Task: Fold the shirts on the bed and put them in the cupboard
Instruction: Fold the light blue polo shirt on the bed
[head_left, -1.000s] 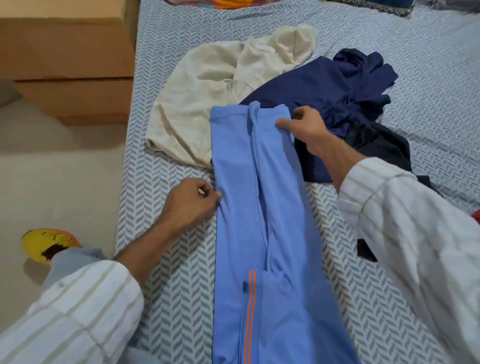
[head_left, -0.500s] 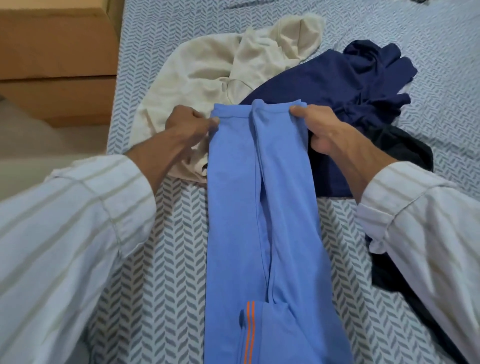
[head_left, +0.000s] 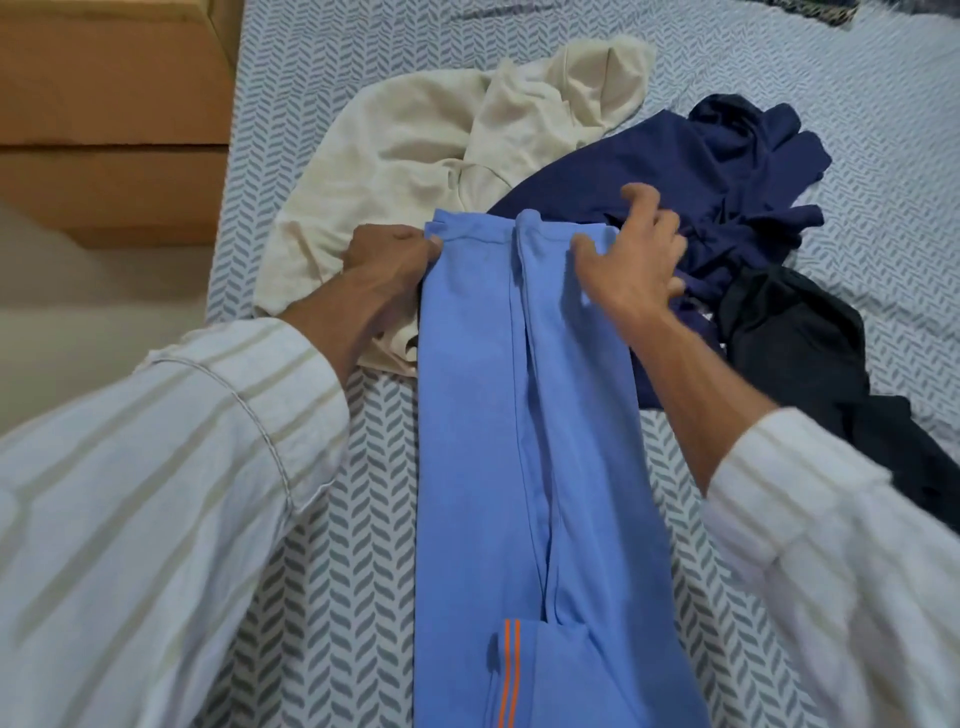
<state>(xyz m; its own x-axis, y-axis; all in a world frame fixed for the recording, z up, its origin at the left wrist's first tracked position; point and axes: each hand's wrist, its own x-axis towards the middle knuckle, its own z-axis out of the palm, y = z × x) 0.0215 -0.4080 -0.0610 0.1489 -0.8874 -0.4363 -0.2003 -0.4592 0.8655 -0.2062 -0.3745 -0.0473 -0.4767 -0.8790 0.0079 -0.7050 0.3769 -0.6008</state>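
Note:
A light blue shirt (head_left: 478, 441) with orange stripes lies folded into a long narrow strip down the middle of the bed (head_left: 322, 597). My left hand (head_left: 389, 265) pinches its far left corner. My right hand (head_left: 631, 260) grips the far right corner, thumb on top of the cloth and fingers curled round the edge. Beyond the strip lie a crumpled cream shirt (head_left: 415, 145), a navy shirt (head_left: 675, 166) and a black garment (head_left: 795, 338) at the right.
The bed has a grey-and-white herringbone sheet. A brown wooden piece of furniture (head_left: 109, 104) stands to the left of the bed, above a pale floor (head_left: 78, 312).
My left hand went from the shirt's left edge midway up to its far left corner. My right hand stayed at the far right corner and shifted its grip.

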